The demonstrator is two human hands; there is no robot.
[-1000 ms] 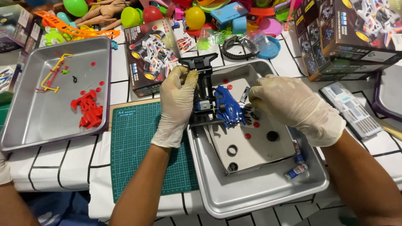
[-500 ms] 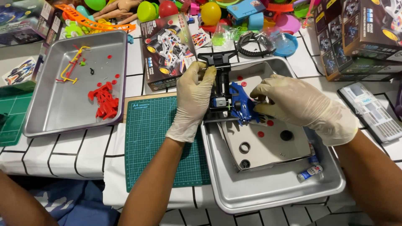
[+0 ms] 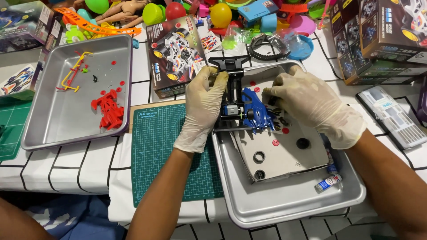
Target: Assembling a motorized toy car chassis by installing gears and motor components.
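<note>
Gloved, the left hand (image 3: 205, 106) still grips the black chassis (image 3: 232, 100) at the tray's (image 3: 284, 209) far-left corner while the right hand (image 3: 307, 104) has slid in — fingers now pinched on the blue body (image 3: 257, 114) — so fitting seems underway.

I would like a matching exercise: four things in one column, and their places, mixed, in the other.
Things:
1. red parts
2. cutting mat
3. small bottle
4. black chassis

Places:
A. between the two gloved hands
B. in the left metal tray
C. lying in the right metal tray
D. flat on the table between the trays

Pairs: 1-B, 2-D, 3-C, 4-A
</note>
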